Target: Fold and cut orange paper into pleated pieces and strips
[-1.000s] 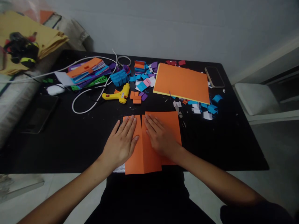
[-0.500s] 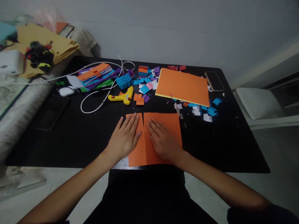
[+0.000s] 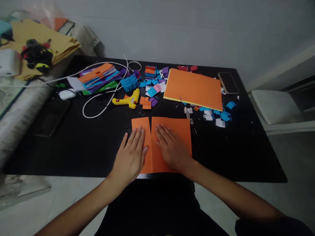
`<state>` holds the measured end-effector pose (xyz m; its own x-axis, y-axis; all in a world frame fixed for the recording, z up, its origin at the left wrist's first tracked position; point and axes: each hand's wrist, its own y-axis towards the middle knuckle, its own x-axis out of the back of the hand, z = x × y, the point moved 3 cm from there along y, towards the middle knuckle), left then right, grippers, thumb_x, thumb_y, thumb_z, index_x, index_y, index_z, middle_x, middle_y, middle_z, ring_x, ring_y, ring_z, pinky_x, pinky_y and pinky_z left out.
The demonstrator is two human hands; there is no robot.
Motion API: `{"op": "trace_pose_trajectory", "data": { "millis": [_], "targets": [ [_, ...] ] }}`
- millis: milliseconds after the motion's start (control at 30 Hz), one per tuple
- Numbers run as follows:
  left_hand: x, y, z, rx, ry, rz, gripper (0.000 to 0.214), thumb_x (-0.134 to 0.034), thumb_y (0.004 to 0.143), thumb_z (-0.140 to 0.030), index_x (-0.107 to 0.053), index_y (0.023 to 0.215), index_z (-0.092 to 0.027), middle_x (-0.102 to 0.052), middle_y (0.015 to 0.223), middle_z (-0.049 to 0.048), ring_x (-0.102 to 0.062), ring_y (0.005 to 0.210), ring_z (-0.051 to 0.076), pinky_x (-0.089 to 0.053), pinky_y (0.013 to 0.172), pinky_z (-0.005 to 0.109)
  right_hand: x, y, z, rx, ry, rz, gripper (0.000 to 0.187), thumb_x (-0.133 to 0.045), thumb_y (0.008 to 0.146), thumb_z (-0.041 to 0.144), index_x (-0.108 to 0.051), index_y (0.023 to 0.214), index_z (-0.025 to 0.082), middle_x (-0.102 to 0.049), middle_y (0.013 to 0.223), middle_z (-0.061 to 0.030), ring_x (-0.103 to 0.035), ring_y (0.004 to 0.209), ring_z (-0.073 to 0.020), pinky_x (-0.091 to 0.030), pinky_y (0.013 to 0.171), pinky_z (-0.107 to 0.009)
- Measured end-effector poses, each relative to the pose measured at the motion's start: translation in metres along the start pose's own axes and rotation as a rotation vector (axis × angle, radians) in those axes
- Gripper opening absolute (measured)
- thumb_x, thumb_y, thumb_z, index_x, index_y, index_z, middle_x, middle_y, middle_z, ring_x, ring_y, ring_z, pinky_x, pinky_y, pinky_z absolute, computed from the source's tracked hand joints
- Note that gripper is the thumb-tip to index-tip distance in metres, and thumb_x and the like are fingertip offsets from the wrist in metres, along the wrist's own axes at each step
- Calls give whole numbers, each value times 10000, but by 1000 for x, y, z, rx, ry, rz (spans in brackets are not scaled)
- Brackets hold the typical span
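An orange sheet of paper (image 3: 182, 131) lies at the front edge of the black table, with a narrower left flap and a wider right part that meet along a crease. A thin dark gap shows between the two parts near the top. My left hand (image 3: 130, 154) rests flat on the left flap, fingers stretched out. On the right part, my right hand (image 3: 172, 147) lies flat with its fingers together and extended. Neither hand grips anything. The palms hide some of the paper beneath them.
Beyond the paper are a yellow glue gun (image 3: 127, 99), a white cable (image 3: 85, 109), bundled coloured strips (image 3: 98, 78) and small cut pieces (image 3: 154, 90). An orange and yellow sheet stack (image 3: 194, 87) sits right of them, near a phone (image 3: 228, 83). A dark flat device (image 3: 51, 118) lies left.
My left hand has slid down the left flap towards me, baring more of its top. My right hand stays almost in place. The whole view has shifted slightly.
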<state>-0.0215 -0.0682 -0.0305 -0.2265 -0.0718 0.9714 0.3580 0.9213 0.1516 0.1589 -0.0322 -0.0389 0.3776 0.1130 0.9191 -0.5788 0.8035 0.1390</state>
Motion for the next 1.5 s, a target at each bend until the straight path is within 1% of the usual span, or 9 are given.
{"op": "trace_pose_trajectory", "data": {
  "millis": [133,300,500,733,833,967,1067,1333,1500],
  "targets": [
    [2,-1,4,8,-2,10,626,-359,1090,-329,-242,1658,-92,-330,1687,157,-341,1566,342,-309,1266,585,0,0,0,-2,-6,-5,510,-361,1089,190,-446,1564,23,-402,1641,-209,-325,1574,-317,-331,1300,-542],
    [3,-4,6,6,22,11,667,-364,1087,-349,-173,1673,-95,-319,1692,162,-340,1567,345,-313,1258,598,0,0,-1,3,-1,-4,524,-358,1091,196,-406,1592,50,-382,1650,-196,-317,1578,-307,-339,1293,-556],
    [4,-6,8,6,35,13,720,-382,1082,-369,-77,1689,-129,-317,1697,157,-334,1571,337,-307,1260,589,0,0,-1,1,-5,0,516,-350,1090,187,-430,1570,19,-381,1650,-203,-312,1580,-311,-321,1304,-541],
    [5,-7,8,18,37,11,713,-372,1086,-427,-154,1676,-91,-329,1690,168,-341,1565,351,-298,1262,587,7,-6,7,33,-63,-30,541,-373,1084,216,-411,1557,-42,-364,1651,-251,-287,1589,-335,-315,1297,-565],
    [5,-7,7,20,36,8,699,-367,1087,-422,-189,1668,-76,-326,1692,169,-334,1568,349,-284,1267,576,3,-19,18,23,-77,-23,608,-399,1080,220,-278,1620,-32,-316,1671,-259,-243,1600,-348,-320,1293,-574],
    [5,-7,7,17,29,6,731,-386,1080,-464,-183,1671,-85,-333,1690,170,-339,1566,352,-279,1264,575,-6,-31,25,-36,-74,-1,795,-410,1089,234,121,1654,59,-233,1694,-257,-204,1604,-361,-362,1258,-618],
    [6,-8,8,11,17,5,753,-402,1075,-477,-154,1679,-102,-340,1688,171,-343,1564,352,-273,1266,575,-9,-33,24,-58,-53,22,850,-400,1092,221,266,1612,130,-176,1714,-221,-171,1612,-346,-345,1266,-623],
    [9,-12,15,12,9,6,761,-421,1074,-452,-128,1683,-102,-315,1699,180,-320,1574,354,-239,1278,578,-7,-32,22,-61,-40,52,871,-384,1089,209,330,1583,146,-175,1717,-221,-165,1610,-345,-339,1275,-612],
    [13,-21,25,4,14,25,767,-424,1073,-471,-123,1685,-121,-307,1707,174,-313,1577,358,-245,1273,597,-8,-32,23,-51,-18,44,844,-388,1082,194,251,1629,134,-201,1714,-236,-167,1614,-351,-334,1267,-635]
  ]
}}
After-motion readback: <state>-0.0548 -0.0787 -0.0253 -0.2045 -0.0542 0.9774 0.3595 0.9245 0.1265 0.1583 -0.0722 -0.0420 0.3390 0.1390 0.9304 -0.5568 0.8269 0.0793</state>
